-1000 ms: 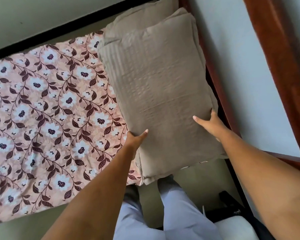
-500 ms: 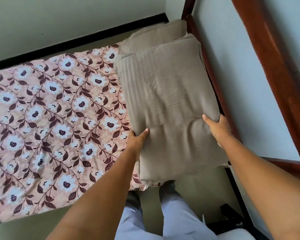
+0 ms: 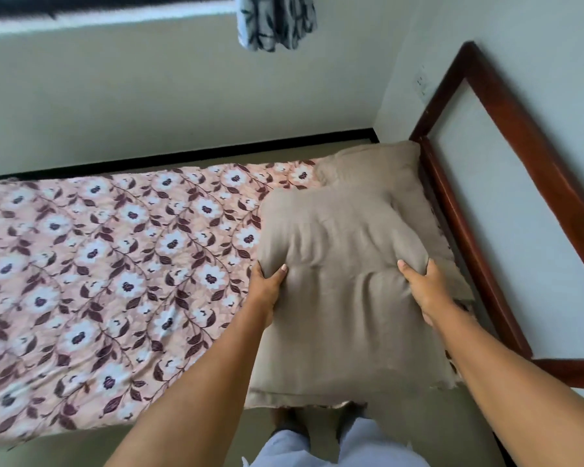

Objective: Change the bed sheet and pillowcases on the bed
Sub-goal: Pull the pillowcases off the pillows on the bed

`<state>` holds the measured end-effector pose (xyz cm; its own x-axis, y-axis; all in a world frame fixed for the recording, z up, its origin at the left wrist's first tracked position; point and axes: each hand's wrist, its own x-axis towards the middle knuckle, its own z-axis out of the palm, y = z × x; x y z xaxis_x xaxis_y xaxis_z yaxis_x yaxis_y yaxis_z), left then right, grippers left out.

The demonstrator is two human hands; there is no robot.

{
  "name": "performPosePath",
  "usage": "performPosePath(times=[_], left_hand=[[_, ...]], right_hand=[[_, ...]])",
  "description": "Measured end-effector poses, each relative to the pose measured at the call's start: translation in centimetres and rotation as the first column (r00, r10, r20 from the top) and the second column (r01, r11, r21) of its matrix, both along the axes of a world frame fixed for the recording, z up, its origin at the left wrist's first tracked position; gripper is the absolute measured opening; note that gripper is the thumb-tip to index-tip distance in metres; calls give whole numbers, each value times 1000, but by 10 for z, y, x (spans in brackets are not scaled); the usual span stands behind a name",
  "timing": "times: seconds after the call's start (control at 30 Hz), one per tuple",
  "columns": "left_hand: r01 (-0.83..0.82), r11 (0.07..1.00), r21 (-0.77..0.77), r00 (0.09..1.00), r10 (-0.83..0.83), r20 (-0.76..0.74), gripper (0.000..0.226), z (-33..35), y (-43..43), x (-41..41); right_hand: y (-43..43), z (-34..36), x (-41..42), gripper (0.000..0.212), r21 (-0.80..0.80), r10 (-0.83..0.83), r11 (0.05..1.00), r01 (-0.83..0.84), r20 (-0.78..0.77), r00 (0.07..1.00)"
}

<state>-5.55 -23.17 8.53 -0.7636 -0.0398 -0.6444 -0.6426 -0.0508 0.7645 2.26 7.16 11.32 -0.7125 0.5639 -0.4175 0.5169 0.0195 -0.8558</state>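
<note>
Item: plump taupe fabric pillow (image 3: pixel 344 264), between our hands; left hand (image 3: pixel 267 284) and right hand (image 3: pixel 422 288) each clutch a side, fingers curled in.

back pillow (image 3: pixel 368 163): mostly covered by the front pillow (image 3: pixel 344 298), only the far end is seen
left hand (image 3: pixel 265 288): fingers mostly buried at the pillow's edge
curtain (image 3: pixel 275 21): chopped off by the top edge
floral sheet (image 3: pixel 98 264): cut off at the left
wall plate (image 3: pixel 422 83): way too tiny to be made out
</note>
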Motion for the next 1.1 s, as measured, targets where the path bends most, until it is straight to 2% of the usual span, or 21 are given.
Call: performPosePath(times=[0.13,0.27,0.33,0.53,0.63,0.73,0.77,0.83,0.9,1.03,1.1], left_hand=[[-95,995,-13,995,95,-10,52,10,-80,4],[-211,975,-63,977,209,-37,72,19,-164,14],[-281,956,-84,959,278,-50,65,26,-203,20],[-437,892,-118,898,426,-111,50,40,-323,25],[-473,874,-114,879,459,-128,71,31,-400,20],[-510,853,-113,857,492,-154,64,23,-492,6],[-520,844,-130,851,499,-165,71,16,-522,0],[-534,831,-154,841,505,-192,87,2,-587,-16],[-520,837,-169,851,489,-194,77,-20,-655,-36],[-520,830,-203,852,485,-197,46,-30,-762,-68],[-516,823,-239,854,472,-220,42,-36,-809,-84]], right_hand=[[-72,8,-18,34,-28,83,996,-84,-24,996],[-146,12,-45,26,-80,234,968,-237,-43,971],[-180,8,-62,22,-101,313,943,-316,-47,949],[-309,8,-102,31,-137,441,887,-441,-32,897],[-385,8,-118,30,-140,489,859,-492,-59,870],[-480,1,-140,35,-125,521,844,-522,-48,852],[-510,-3,-147,39,-118,516,846,-520,-58,854],[-576,-13,-161,34,-81,523,846,-526,-57,850],[-644,-24,-176,29,-66,509,857,-511,-44,859],[-759,-50,-199,35,-60,506,861,-506,-6,862],[-809,-60,-207,37,-49,508,860,-508,-1,861]])
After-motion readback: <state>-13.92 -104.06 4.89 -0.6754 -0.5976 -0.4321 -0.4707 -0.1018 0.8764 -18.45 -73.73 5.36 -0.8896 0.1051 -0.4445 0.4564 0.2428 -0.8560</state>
